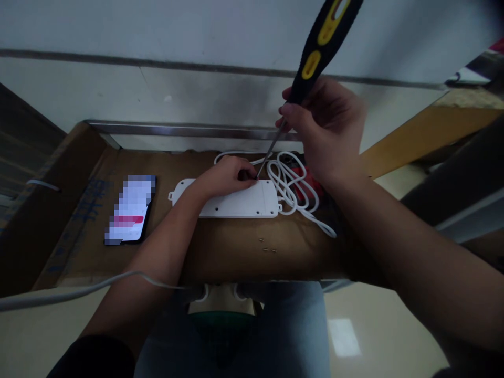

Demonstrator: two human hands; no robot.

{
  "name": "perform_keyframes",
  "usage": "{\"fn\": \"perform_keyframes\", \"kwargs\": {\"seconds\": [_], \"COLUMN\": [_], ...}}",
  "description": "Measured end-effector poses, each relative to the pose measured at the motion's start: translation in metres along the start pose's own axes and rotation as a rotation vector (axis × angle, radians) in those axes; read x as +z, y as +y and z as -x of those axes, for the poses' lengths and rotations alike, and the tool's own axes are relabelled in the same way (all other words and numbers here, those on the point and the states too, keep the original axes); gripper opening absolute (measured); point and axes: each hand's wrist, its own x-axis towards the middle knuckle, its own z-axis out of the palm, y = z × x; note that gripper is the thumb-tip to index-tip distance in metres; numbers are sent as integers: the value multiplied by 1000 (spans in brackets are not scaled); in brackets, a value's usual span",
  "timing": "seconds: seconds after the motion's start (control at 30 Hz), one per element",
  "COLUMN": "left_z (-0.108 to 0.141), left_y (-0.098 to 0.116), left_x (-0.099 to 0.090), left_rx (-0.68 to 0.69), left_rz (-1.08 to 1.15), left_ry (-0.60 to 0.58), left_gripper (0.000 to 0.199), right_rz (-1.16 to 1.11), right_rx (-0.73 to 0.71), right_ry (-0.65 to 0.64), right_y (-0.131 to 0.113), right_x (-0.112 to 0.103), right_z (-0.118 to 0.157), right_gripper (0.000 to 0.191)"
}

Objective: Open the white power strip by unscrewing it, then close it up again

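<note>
My right hand (331,126) grips a black-and-yellow screwdriver (311,60) low on its handle. The shaft slants down to the left, and its tip is at the far edge of a white power strip (244,205), which lies with its screw-holed underside up. My left hand (226,176) rests across that strip, fingers pinched together right beside the tip; whatever they hold is too small and hidden to make out. A coiled white cord (291,181) lies at the strip's right end. Three small screws (265,249) are on the cardboard in front of it.
Brown cardboard (224,252) covers the narrow work surface, with a raised cardboard flap (47,173) on the left. A lit phone (132,210) lies there. Something red and black (305,184) sits behind the cord. A pale panel (197,100) stands close behind.
</note>
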Motion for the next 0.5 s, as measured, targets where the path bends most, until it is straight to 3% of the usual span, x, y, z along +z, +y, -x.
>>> {"fn": "perform_keyframes", "kwargs": {"seconds": [0.13,0.3,0.4,0.5], "left_z": [1,7,19,46], "left_y": [1,7,21,41], "left_x": [0,-5,-14,-18], "left_rx": [-14,-51,-31,12], "left_rz": [-3,60,96,39], "left_ry": [12,111,233,312], "left_gripper": [21,19,17,13], "right_rz": [5,-35,-7,3], "right_rx": [7,-56,-51,-34], "right_ry": [47,228,234,218], "right_y": [-1,4,14,24], "right_x": [1,-4,-12,-15], "right_z": [-1,-8,-12,-14], "right_gripper": [24,23,21,35]}}
